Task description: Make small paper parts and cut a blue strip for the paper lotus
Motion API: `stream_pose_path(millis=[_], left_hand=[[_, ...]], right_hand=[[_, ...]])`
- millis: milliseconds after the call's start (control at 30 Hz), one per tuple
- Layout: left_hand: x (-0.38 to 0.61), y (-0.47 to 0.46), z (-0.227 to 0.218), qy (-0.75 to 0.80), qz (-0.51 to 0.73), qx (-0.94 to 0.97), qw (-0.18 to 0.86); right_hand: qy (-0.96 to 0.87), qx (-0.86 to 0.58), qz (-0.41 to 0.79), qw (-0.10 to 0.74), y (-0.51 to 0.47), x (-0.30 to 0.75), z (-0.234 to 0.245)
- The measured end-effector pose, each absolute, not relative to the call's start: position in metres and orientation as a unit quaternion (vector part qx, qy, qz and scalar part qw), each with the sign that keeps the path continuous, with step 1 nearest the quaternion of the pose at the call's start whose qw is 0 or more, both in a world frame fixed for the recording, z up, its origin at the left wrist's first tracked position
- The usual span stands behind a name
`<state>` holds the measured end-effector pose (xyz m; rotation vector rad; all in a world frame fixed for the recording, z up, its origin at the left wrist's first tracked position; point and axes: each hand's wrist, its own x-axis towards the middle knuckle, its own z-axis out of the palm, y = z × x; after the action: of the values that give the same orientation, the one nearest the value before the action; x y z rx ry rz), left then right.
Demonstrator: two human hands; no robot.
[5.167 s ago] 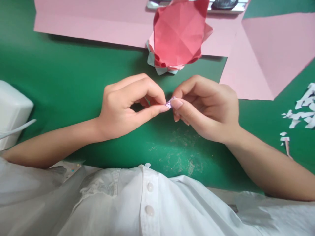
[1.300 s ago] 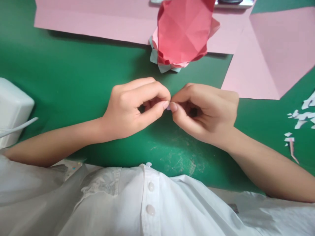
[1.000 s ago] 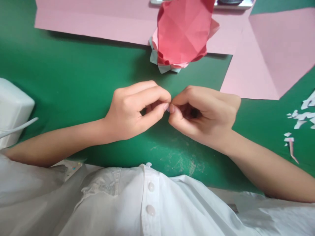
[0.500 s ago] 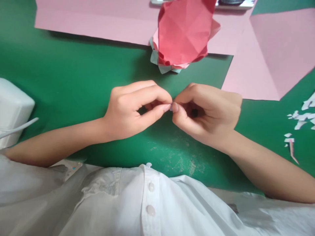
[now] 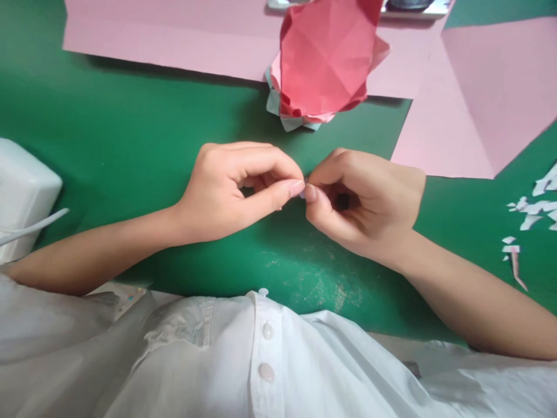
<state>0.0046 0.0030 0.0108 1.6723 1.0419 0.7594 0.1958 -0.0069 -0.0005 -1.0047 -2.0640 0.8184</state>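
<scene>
My left hand (image 5: 243, 188) and my right hand (image 5: 363, 197) meet fingertip to fingertip over the green table (image 5: 130, 139). Each one pinches with thumb and index finger. Between the tips shows a tiny pale purple scrap (image 5: 302, 194), mostly covered by the fingers, too small to name. Just beyond my hands stands a folded paper flower (image 5: 328, 58), with a red top and pink and pale green layers beneath.
Pink paper sheets (image 5: 174, 40) lie across the back, and a creased pink sheet (image 5: 470, 116) is at the right. White paper scraps (image 5: 535, 209) are scattered at the far right. A white box-like object (image 5: 26, 186) stands at the left edge.
My left hand has turned slightly, with its thumb raised and more of the thumbnail showing. My right hand has barely moved and keeps its pinch.
</scene>
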Motion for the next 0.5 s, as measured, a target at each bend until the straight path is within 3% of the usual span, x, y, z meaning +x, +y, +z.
stream_pose_path(millis=[500], left_hand=[[0.0050, 0.0000, 0.0084, 0.458, 0.312, 0.663, 0.503]], right_hand=[[-0.767, -0.386, 0.373, 0.352, -0.0078, 0.1967, -0.0034]])
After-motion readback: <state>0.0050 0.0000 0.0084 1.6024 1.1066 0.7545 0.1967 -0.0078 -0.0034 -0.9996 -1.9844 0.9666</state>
